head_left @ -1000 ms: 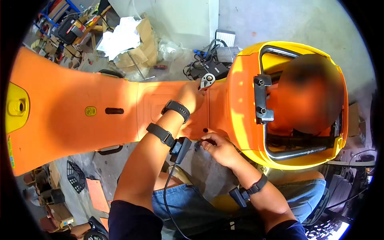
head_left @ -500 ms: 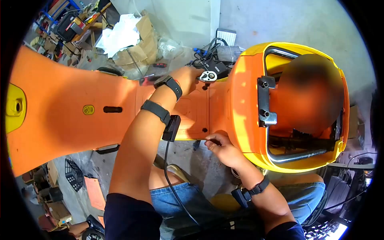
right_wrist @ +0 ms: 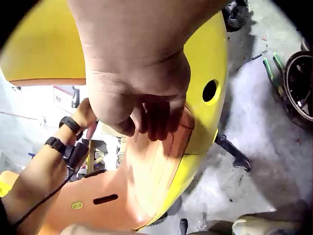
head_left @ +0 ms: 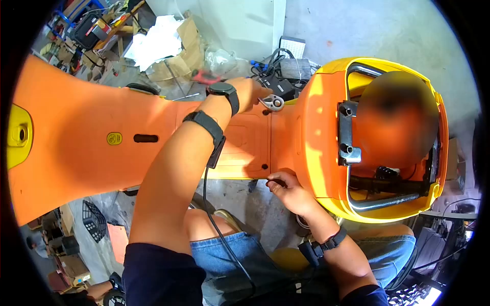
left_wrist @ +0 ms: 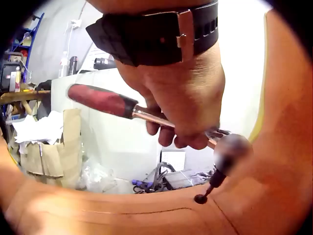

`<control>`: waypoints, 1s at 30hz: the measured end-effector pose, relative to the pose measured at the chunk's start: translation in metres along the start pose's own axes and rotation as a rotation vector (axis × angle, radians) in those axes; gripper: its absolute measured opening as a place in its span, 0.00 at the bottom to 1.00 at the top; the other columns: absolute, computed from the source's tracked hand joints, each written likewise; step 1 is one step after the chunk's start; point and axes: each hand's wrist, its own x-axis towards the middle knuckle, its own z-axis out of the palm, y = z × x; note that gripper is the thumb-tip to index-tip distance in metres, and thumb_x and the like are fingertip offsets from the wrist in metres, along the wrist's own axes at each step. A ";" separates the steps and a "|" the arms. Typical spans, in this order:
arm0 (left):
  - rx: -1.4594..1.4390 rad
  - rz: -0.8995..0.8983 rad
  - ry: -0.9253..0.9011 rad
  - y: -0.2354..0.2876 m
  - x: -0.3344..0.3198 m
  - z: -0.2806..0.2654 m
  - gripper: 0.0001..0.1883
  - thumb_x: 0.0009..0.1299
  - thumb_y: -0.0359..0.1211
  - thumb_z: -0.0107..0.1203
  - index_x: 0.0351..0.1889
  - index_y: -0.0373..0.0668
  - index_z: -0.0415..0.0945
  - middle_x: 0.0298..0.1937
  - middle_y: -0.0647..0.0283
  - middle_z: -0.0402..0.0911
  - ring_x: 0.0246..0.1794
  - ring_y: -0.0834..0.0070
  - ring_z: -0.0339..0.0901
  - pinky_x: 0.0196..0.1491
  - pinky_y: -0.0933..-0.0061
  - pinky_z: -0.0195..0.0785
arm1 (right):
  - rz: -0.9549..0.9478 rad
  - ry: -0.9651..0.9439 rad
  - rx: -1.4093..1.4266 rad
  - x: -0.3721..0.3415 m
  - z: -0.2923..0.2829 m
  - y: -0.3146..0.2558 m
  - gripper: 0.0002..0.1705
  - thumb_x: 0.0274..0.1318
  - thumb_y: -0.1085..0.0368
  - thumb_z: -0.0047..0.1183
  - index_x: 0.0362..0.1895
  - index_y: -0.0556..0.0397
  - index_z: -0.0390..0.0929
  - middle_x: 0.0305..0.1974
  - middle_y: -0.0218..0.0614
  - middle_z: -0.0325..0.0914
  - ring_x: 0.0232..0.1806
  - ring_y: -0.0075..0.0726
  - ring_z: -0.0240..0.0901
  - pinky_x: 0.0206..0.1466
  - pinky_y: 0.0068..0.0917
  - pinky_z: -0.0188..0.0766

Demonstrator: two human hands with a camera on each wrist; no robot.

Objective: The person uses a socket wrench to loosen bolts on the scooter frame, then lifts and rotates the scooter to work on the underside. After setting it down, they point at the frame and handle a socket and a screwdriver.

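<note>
Left hand (head_left: pixel 248 95): fingers curled round the ratchet wrench (head_left: pixel 275 103) | Wrench: bit (left_wrist: pixel 215 180) at the far hole (left_wrist: pixel 200 199) of the orange panel (head_left: pixel 248 140) | Right hand (head_left: pixel 292 197): at the panel's near side, can't tell if gripping anything | Progress: far hole looks mid-job; near hole (head_left: pixel 265 167) toolless, state unclear.

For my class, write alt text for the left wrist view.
A left hand holds a red-handled ratchet wrench near its head, its driver bit at a dark hole in an orange panel; a cardboard box stands behind.
</note>
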 end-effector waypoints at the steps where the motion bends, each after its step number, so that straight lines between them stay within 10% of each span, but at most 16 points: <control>1: -0.002 -0.002 -0.001 0.005 -0.006 0.002 0.35 0.54 0.19 0.52 0.63 0.51 0.66 0.45 0.59 0.80 0.42 0.59 0.78 0.44 0.63 0.71 | -0.014 0.015 -0.050 -0.002 -0.002 -0.008 0.16 0.63 0.63 0.50 0.50 0.60 0.71 0.41 0.35 0.76 0.44 0.29 0.72 0.50 0.26 0.69; 21: -0.508 -0.441 0.568 0.082 -0.017 0.076 0.10 0.63 0.35 0.55 0.41 0.44 0.73 0.32 0.51 0.80 0.35 0.48 0.76 0.36 0.55 0.70 | -0.020 -0.045 0.285 -0.006 0.011 -0.030 0.13 0.61 0.63 0.52 0.45 0.59 0.74 0.40 0.39 0.77 0.44 0.33 0.72 0.50 0.28 0.67; 30: -0.343 -0.383 0.297 0.040 -0.029 0.045 0.26 0.62 0.29 0.49 0.61 0.54 0.68 0.38 0.53 0.82 0.41 0.56 0.79 0.41 0.58 0.72 | -0.036 0.014 0.133 -0.006 0.002 -0.016 0.15 0.63 0.64 0.49 0.50 0.59 0.72 0.40 0.32 0.76 0.43 0.25 0.71 0.49 0.23 0.67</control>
